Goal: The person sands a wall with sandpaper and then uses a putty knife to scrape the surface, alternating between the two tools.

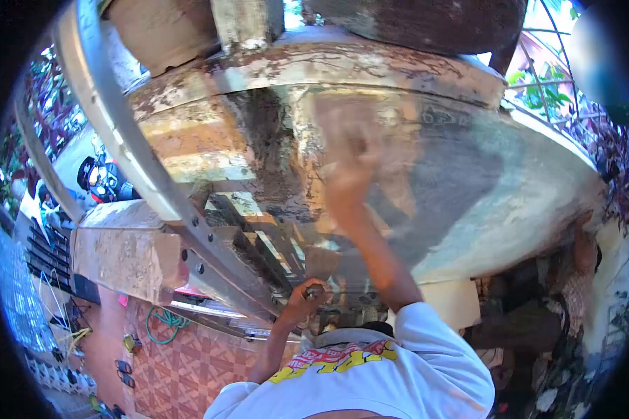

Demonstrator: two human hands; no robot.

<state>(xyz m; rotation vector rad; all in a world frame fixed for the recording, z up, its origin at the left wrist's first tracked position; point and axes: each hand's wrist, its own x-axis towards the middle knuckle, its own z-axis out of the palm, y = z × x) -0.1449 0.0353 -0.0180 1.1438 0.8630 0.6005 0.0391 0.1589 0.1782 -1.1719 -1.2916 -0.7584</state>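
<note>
My right hand (351, 164) is raised against the curved plastered wall (461, 167), smeared by motion. Whether its fingers hold anything is too blurred to make out. Around it the surface changes from peeling, flaked paint on the left to smooth grey on the right. Lower down, near my chest, my left hand (306, 302) is closed round the handle of a putty knife (322, 263). Its broad, dull blade points upward, away from me.
A metal ladder (129, 140) with holes in its rail slants down on my left, close to my left arm. Large pots (162, 31) stand on the ledge above. Far below lie red patterned tiles (182, 363), a coiled green hose (164, 322) and sandals (124, 373).
</note>
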